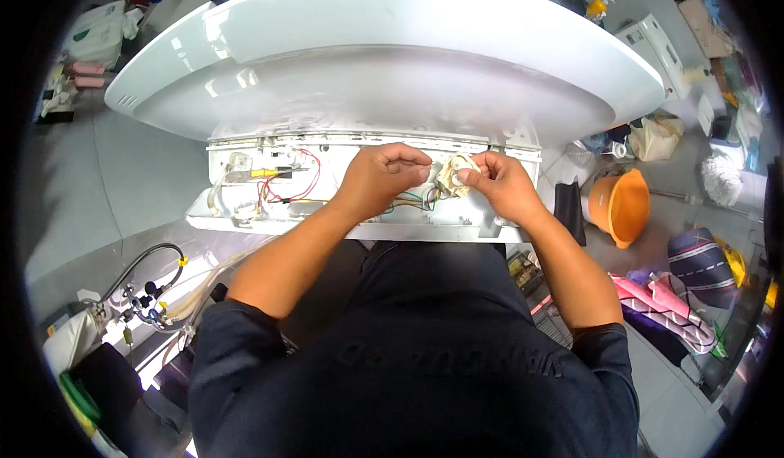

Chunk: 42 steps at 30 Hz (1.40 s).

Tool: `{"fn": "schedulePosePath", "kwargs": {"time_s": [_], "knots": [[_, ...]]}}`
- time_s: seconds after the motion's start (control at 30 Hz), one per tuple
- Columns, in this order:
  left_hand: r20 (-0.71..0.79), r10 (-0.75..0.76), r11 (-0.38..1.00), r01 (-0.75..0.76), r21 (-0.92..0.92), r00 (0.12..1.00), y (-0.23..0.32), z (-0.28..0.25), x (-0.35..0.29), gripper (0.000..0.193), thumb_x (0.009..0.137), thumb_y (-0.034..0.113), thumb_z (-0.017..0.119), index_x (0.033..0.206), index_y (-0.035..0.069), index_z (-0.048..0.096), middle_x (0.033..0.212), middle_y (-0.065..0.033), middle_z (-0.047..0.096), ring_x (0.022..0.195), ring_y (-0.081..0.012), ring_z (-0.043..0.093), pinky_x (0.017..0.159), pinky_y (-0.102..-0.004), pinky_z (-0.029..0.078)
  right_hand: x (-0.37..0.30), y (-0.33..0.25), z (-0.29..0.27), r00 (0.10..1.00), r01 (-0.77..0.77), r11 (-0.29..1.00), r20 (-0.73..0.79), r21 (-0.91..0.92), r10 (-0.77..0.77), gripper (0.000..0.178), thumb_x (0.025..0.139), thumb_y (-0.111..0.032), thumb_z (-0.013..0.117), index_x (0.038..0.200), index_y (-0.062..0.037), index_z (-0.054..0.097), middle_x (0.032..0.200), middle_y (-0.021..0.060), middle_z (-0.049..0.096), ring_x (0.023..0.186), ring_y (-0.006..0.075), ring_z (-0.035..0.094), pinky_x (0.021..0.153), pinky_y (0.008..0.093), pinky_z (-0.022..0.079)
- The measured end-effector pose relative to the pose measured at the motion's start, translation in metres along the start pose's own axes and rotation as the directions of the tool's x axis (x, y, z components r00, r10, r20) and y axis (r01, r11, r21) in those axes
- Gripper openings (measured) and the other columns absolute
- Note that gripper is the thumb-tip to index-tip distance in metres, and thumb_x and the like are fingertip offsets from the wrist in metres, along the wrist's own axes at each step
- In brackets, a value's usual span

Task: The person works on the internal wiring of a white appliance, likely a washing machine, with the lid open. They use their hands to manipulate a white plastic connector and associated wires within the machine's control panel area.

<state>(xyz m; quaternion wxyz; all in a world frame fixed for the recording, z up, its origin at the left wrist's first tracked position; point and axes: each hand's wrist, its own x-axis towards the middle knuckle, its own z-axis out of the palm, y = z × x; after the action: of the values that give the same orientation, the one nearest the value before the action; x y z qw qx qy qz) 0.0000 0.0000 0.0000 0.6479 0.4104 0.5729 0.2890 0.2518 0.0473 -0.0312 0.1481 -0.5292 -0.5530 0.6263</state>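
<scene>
In front of me is an opened white appliance with a long shallow housing [392, 232]. My right hand [500, 182] pinches a crumpled cream-coloured piece [457, 174], which looks like cloth or paper, at the housing's right part. Just left of it, my left hand [384, 179] is closed, thumb and fingertips together; anything between them is too small to make out. Green and dark wires [416, 202] run beneath the hands. Farther left in the housing lie a yellow-handled screwdriver [263, 174] and looped red wires [314, 176].
A large curved white cover [392, 17] rises beyond the housing. At right stand an orange bucket [629, 209] and a pink cloth bundle [665, 303]. Black hoses and fittings [151, 299] are at lower left. A beige bag [656, 137] sits at the far right.
</scene>
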Motion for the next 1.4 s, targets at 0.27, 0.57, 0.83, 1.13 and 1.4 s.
{"fn": "schedulePosePath", "kwargs": {"time_s": [0.27,0.57,0.83,1.13,1.4], "knots": [[-0.115,0.073,0.956,-0.102,-0.276,0.991,0.000,0.023,-0.001,0.034,0.094,0.007,0.070,0.124,-0.006,0.068,0.109,-0.0125,0.074,0.099,-0.0144,0.070,0.089,-0.0263,0.055,0.002,-0.006,0.011,0.998,0.068,0.998,-0.013,0.003,-0.068,0.025,0.093,-0.021,0.077,0.102,0.0020,0.071,0.081,0.0019,0.071,0.069,0.0059,0.059,0.064,0.0233,0.047],[-0.119,0.047,0.943,-0.084,-0.323,0.992,-0.005,0.026,0.002,0.033,0.093,0.004,0.068,0.125,-0.007,0.067,0.111,-0.0140,0.073,0.099,-0.0152,0.071,0.089,-0.0260,0.057,0.008,0.008,0.016,0.991,0.126,0.990,-0.038,-0.058,-0.128,0.030,0.093,-0.027,0.077,0.104,0.0006,0.072,0.080,0.0005,0.070,0.071,0.0069,0.058,0.067,0.0253,0.047],[-0.114,0.001,0.932,-0.042,-0.361,0.993,-0.018,0.026,0.006,0.027,0.094,0.003,0.069,0.120,-0.005,0.066,0.106,-0.0123,0.072,0.094,-0.0149,0.071,0.087,-0.0259,0.058,-0.001,0.001,0.019,0.990,0.127,0.991,-0.058,-0.042,-0.129,0.031,0.093,-0.027,0.077,0.105,0.0008,0.072,0.082,0.0017,0.071,0.073,0.0074,0.059,0.068,0.0260,0.048],[-0.148,0.040,0.929,-0.092,-0.360,0.988,-0.017,0.028,0.004,0.028,0.094,0.003,0.069,0.121,-0.004,0.065,0.103,-0.0105,0.072,0.091,-0.0128,0.070,0.084,-0.0251,0.058,-0.001,0.001,0.019,0.992,0.114,0.992,-0.043,-0.045,-0.116,0.026,0.096,-0.021,0.075,0.108,0.0013,0.070,0.083,-0.0029,0.066,0.073,0.0033,0.052,0.067,0.0217,0.043],[-0.158,0.128,0.959,-0.163,-0.234,0.979,-0.012,0.031,0.001,0.022,0.091,0.001,0.073,0.112,-0.004,0.070,0.106,-0.0078,0.072,0.096,-0.0111,0.068,0.087,-0.0264,0.056,-0.003,0.000,0.020,0.990,0.138,0.990,-0.038,-0.030,-0.139,0.026,0.096,-0.023,0.075,0.108,0.0004,0.071,0.083,-0.0023,0.067,0.073,0.0039,0.053,0.067,0.0221,0.044]]}}
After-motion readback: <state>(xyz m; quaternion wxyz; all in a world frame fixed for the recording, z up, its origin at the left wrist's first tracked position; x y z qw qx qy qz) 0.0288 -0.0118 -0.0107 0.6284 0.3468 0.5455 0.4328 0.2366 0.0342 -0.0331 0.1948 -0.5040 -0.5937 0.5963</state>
